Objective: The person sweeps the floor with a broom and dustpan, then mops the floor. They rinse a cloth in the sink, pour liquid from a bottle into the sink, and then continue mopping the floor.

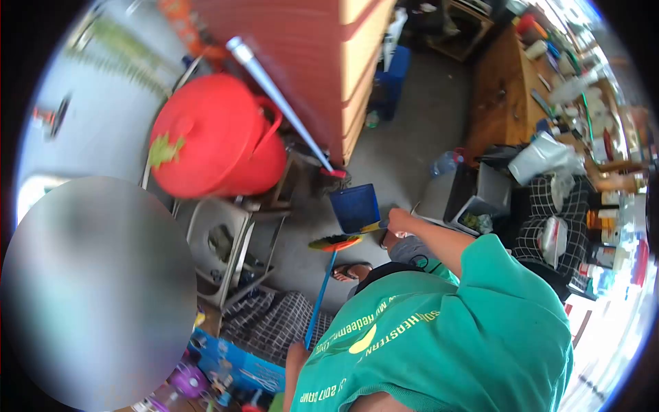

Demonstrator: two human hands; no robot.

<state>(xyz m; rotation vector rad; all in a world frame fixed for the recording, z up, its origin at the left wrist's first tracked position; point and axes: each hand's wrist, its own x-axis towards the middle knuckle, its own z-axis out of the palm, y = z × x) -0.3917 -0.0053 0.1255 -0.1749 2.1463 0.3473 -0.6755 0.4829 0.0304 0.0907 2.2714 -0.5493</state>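
Observation:
My right hand (398,221) is closed around the yellow handle of a blue dustpan (355,208), which is held over the grey floor. Lower left, my left hand (296,353) grips the blue stick of a broom (320,299). The broom's orange, yellow and green head (335,242) is just below the dustpan, near my sandalled foot (351,272). Whether broom head and dustpan touch, I cannot tell. My fingers are small and partly hidden in both places.
A red lidded bin (213,134) stands upper left beside a leaning pale pole (274,96) and a red-brown cabinet (295,41). Grey containers (439,196) are at the right, near a cluttered wooden counter (501,89). A metal rack (220,240) is at the left. A blurred disc covers the lower left.

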